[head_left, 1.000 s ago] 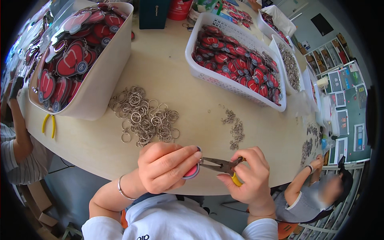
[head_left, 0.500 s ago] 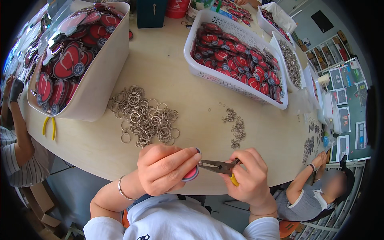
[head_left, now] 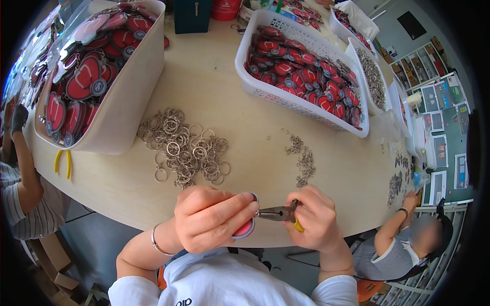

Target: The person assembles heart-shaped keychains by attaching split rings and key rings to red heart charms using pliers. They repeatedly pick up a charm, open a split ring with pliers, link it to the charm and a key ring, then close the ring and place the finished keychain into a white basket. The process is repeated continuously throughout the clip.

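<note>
My left hand (head_left: 212,217) pinches a round red and pink keychain charm (head_left: 245,228) with a dark rim, mostly hidden behind the fingers. Wrapped round the yellow handles of a pair of pliers (head_left: 275,213), my right hand (head_left: 315,219) holds their jaws against the charm's edge, close to my left fingertips. Whatever small part sits at the jaw tips is too small to make out. Just beyond my left hand lies a pile of silver split rings (head_left: 184,148). Small silver jump rings (head_left: 305,166) are scattered beyond my right hand.
A white bin (head_left: 135,102) heaped with red charms stands at left, yellow-handled pliers (head_left: 63,164) beside it. A white basket (head_left: 301,107) of red charms stands at the back right, near a tray of metal parts (head_left: 372,81). Co-workers sit at left and right (head_left: 395,245).
My right hand has shifted slightly left and up, and its fingers have closed further round the pliers. The charm stays in my left hand. The co-worker's hands at right have moved slightly.
</note>
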The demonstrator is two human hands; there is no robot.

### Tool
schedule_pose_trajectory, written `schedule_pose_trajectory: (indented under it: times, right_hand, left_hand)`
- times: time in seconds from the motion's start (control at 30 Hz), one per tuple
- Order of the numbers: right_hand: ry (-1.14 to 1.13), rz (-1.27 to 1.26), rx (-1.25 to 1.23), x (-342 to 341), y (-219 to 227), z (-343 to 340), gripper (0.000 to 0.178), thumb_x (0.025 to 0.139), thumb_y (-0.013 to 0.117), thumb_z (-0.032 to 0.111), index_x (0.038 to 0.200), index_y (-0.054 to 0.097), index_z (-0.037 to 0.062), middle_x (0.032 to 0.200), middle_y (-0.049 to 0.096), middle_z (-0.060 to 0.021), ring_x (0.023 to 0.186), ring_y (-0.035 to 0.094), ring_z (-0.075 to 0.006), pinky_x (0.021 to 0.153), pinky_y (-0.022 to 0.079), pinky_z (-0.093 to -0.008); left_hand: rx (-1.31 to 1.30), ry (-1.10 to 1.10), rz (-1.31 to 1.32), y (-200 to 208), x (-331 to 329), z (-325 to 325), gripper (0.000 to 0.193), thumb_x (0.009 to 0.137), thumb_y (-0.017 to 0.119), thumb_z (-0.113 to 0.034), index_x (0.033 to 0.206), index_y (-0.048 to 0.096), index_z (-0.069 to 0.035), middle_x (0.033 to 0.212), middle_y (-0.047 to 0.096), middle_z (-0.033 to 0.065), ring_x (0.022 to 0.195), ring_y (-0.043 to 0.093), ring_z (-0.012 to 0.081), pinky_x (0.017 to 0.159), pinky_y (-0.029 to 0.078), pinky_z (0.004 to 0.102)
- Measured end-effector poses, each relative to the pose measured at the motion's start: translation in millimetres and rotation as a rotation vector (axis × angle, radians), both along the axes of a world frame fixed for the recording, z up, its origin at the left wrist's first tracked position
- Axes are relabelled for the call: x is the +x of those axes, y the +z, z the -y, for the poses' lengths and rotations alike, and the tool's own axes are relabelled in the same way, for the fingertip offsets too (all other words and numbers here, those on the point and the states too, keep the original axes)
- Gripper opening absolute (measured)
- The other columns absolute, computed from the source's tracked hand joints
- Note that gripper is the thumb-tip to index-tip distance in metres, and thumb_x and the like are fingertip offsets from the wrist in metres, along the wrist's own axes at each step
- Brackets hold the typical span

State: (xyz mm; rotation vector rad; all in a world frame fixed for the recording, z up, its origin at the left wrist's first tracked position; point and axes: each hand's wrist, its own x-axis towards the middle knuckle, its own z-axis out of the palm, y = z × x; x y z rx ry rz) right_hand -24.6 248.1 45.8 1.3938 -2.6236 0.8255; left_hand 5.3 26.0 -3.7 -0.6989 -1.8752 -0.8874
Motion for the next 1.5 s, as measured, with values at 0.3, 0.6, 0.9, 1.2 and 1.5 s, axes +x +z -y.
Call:
schedule_pose_trajectory:
  times: [0.3, 0.6, 0.9, 1.2, 1.5]
  right_hand:
    - [-0.112, -0.087, 0.115, 15, 17, 5, 0.024, 0.051, 0.075, 0.005, 0.064, 0.055, 0.0010, 0.081, 0.051, -0.0114, 0.064, 0.052, -0.0262, 0.056, 0.044, -0.0360]
    - [-0.049, -0.148, 0.097, 15, 10, -1, 0.023, 0.051, 0.070, 0.003, 0.060, 0.049, 0.0004, 0.080, 0.052, -0.0134, 0.061, 0.051, -0.0256, 0.049, 0.043, -0.0336]
    - [-0.007, -0.143, 0.056, 1, 10, 0, 0.020, 0.054, 0.071, 0.004, 0.063, 0.054, -0.0002, 0.082, 0.054, -0.0122, 0.062, 0.053, -0.0256, 0.050, 0.043, -0.0336]
    - [-0.078, -0.164, 0.065, 4, 15, 3, 0.023, 0.055, 0.076, 0.010, 0.067, 0.059, 0.0011, 0.082, 0.055, -0.0106, 0.069, 0.054, -0.0255, 0.058, 0.045, -0.0356]
    - [-0.074, -0.198, 0.096, 7, 13, 1, 0.024, 0.052, 0.075, 0.008, 0.063, 0.054, 0.0021, 0.080, 0.053, -0.0105, 0.066, 0.054, -0.0247, 0.054, 0.045, -0.0344]
  left_hand:
    - [-0.112, 0.125, -0.090, -4, 2, 0, 0.028, 0.055, 0.068, -0.007, 0.083, 0.072, -0.006, 0.095, 0.067, 0.0049, 0.078, 0.056, 0.0147, 0.053, 0.040, 0.0232]
    - [-0.096, 0.096, -0.066, -2, 3, 1, 0.028, 0.057, 0.068, -0.006, 0.085, 0.072, -0.005, 0.095, 0.067, 0.0058, 0.077, 0.055, 0.0152, 0.053, 0.041, 0.0234]
    - [-0.013, 0.015, 0.016, 1, 3, 3, 0.028, 0.059, 0.068, -0.005, 0.086, 0.072, -0.002, 0.094, 0.068, 0.0064, 0.071, 0.052, 0.0147, 0.054, 0.043, 0.0240]
    - [-0.034, 0.040, 0.033, 2, 4, 3, 0.032, 0.057, 0.067, -0.009, 0.087, 0.073, -0.002, 0.094, 0.068, 0.0052, 0.071, 0.053, 0.0148, 0.054, 0.043, 0.0240]
    - [-0.075, 0.070, 0.011, 0, 4, 2, 0.034, 0.054, 0.066, -0.009, 0.087, 0.072, -0.004, 0.095, 0.068, 0.0041, 0.071, 0.054, 0.0143, 0.053, 0.043, 0.0235]
